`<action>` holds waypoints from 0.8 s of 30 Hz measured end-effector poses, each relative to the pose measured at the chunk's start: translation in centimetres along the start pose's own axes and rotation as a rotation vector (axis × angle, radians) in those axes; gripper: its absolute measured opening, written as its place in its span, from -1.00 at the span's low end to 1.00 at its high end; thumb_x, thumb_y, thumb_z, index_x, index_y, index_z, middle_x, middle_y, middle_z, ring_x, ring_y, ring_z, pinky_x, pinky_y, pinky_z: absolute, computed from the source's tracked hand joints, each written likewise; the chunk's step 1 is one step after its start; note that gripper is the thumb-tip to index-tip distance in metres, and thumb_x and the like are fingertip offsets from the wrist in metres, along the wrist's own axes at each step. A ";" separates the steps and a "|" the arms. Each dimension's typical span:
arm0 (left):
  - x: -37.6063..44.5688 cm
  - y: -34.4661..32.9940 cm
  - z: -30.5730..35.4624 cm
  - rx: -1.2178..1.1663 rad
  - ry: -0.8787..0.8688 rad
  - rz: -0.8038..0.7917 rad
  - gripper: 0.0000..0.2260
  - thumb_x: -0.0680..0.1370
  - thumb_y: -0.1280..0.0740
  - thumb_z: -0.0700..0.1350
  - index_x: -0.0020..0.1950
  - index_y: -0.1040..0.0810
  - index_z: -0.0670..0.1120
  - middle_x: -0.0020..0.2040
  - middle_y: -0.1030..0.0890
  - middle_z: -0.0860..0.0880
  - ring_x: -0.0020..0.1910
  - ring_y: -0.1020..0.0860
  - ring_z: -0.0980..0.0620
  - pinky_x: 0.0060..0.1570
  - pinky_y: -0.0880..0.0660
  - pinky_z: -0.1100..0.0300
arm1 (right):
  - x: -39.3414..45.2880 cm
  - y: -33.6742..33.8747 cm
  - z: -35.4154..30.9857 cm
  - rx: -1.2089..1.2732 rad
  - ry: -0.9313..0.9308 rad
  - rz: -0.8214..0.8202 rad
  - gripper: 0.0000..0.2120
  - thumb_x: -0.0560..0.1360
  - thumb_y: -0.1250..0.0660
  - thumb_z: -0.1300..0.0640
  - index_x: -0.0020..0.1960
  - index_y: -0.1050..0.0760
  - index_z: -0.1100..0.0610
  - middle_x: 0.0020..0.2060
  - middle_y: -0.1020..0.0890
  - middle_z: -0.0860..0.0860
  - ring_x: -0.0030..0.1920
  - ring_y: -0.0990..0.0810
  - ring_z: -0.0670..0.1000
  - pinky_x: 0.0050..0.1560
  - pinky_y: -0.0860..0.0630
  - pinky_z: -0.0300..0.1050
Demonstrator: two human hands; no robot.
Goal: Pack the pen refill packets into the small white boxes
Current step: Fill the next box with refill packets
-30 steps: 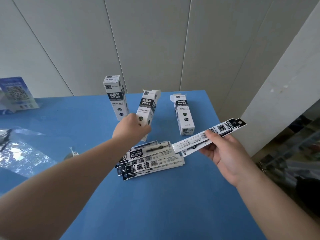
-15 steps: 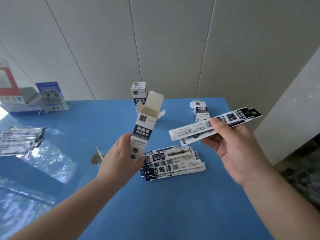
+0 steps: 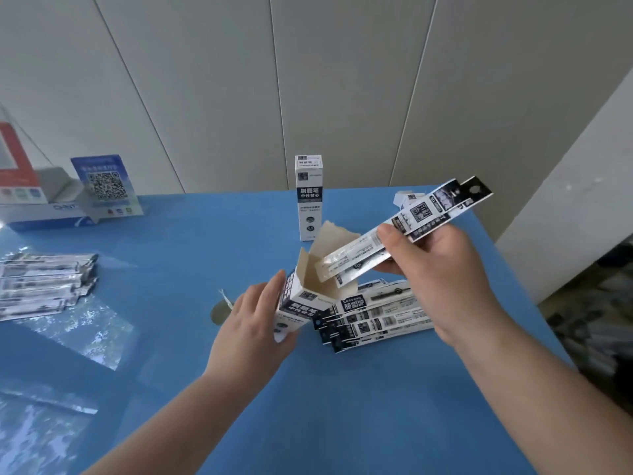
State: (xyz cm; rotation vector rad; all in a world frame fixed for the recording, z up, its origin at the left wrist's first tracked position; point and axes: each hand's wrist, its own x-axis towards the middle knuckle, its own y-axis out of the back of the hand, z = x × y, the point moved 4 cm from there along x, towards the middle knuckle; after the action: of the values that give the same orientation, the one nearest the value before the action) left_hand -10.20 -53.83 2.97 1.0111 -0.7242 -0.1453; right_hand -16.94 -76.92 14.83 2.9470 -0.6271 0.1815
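Grey panelled wall behind; blue tabletop (image 3: 164, 255) carrying the stock listed below. Item one: open white box (image 3: 301, 296), tilted, top flaps splayed, mouth toward your right; your left hand (image 3: 253, 323) holds it round the lower body, thumb on the near face, fingers flat along the far side. Item two: pen refill packets (image 3: 404, 231), what looks like two thin strips together, pinched near the middle by your right hand (image 3: 442, 269), thumb on top, leading ends at the box mouth and apparently not yet inside. Item three: loose pile of packets (image 3: 376, 313) lying flat on the tabletop just beside the box and under your right hand. Item four: closed upright box (image 3: 309, 197) further back; another box (image 3: 406, 197) mostly hidden behind the held packets. Item five: second heap of packets (image 3: 44, 286) at the left edge, well apart. Item six: QR-code stand (image 3: 106, 183) and a red-and-white carton (image 3: 20, 173) at the far left. Handling note: the packets look light, glossy and slightly bendy, so they may slip or bow; a grip nearer the leading end should steer them in more squarely. The box is thin card and would likely crush under a hard squeeze; hold it by its edges.
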 end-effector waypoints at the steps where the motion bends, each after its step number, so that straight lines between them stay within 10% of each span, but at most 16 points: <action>1: 0.0 0.0 -0.3 -0.009 -0.007 0.002 -0.17 0.28 -0.62 -0.03 0.47 -0.31 -0.05 0.15 -0.41 0.07 0.07 -0.43 0.01 -0.08 -0.44 0.17 | -0.2 -0.3 0.0 -0.032 0.008 0.016 -0.83 0.55 -0.35 0.01 -0.14 -0.69 0.00 -0.16 -0.77 -0.06 -0.10 -0.76 -0.05 0.00 -0.69 -0.02; 9: 0.2 -0.9 -0.5 -0.186 0.013 -0.124 -0.23 0.35 -0.57 0.01 0.46 -0.26 0.02 0.16 -0.50 0.03 0.13 -0.51 -0.05 0.09 -0.43 0.16 | -1.6 -3.3 1.4 -0.381 -0.061 0.026 -0.80 0.50 -0.46 -0.02 -0.17 -0.64 0.10 -0.39 -0.67 -0.11 -0.39 -0.59 -0.20 -0.37 -0.49 -0.25; 17: 1.4 -0.8 0.1 -0.251 0.061 -0.042 -0.31 0.31 -0.53 0.13 0.34 -0.29 0.09 0.02 -0.30 0.24 -0.04 -0.52 0.04 -0.21 -0.43 0.18 | -0.3 -3.3 1.6 -0.226 -0.018 -0.116 -0.80 0.45 -0.54 -0.03 0.02 -0.62 -0.04 -0.15 -0.71 -0.10 -0.16 -0.66 -0.19 -0.11 -0.52 -0.37; 24: 2.1 -1.2 0.7 -0.457 0.181 -0.089 -0.36 0.38 -0.53 0.01 0.36 -0.27 0.16 0.16 -0.52 0.17 0.16 -0.51 0.16 0.05 -0.50 0.15 | 1.5 -1.0 4.7 -0.367 0.032 -0.146 -0.95 0.55 -0.44 -0.02 0.00 -0.63 -0.09 -0.12 -0.68 -0.27 -0.13 -0.64 -0.23 -0.11 -0.49 -0.43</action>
State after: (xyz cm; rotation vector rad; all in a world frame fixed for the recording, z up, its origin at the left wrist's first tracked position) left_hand -8.83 -55.92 3.21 0.6085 -0.4516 -0.2792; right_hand -14.71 -77.28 10.29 2.6150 -0.3885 0.0880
